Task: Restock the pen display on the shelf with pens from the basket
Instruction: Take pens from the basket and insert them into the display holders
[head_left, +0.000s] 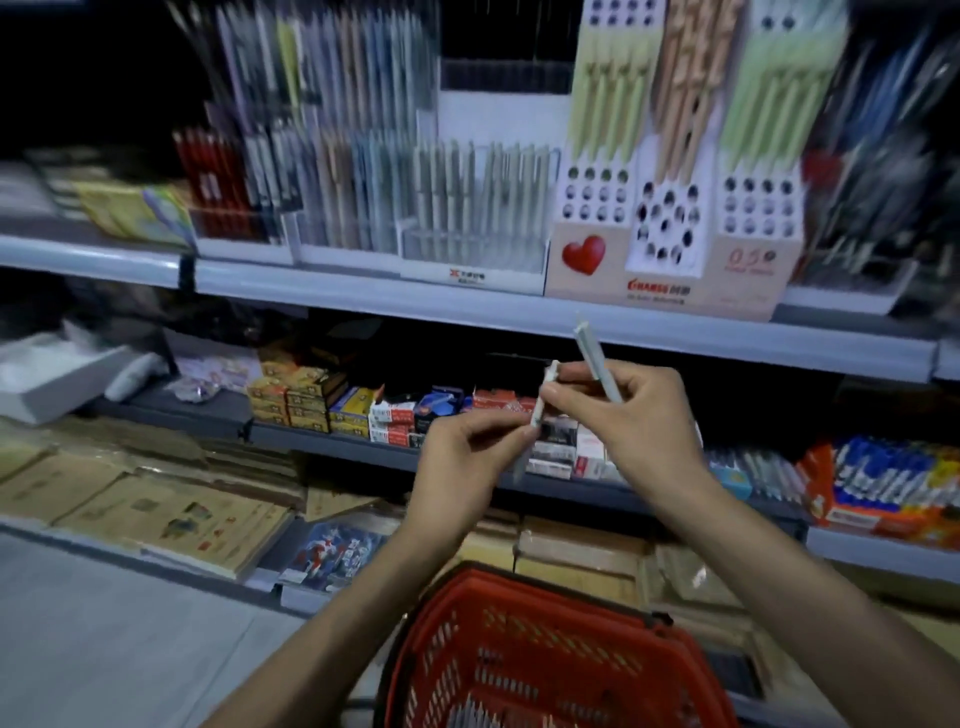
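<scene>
Basket (519, 590); lower pen (544, 397) in left hand (462, 460), upper pen (596, 361) in right hand (641, 418).

Stacked small boxes (306, 400), brown paper booklets (171, 514) lower left, blue-orange packs (883, 483) far right

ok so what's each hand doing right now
Left hand: pinches a slim pale plastic pen, held slanted.
Right hand: grips a second slim pale pen that sticks up; its fingertips also touch the first pen.

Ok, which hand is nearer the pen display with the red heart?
Right. The right hand is just below the pen display; the left hand is lower and off to its left.
</scene>
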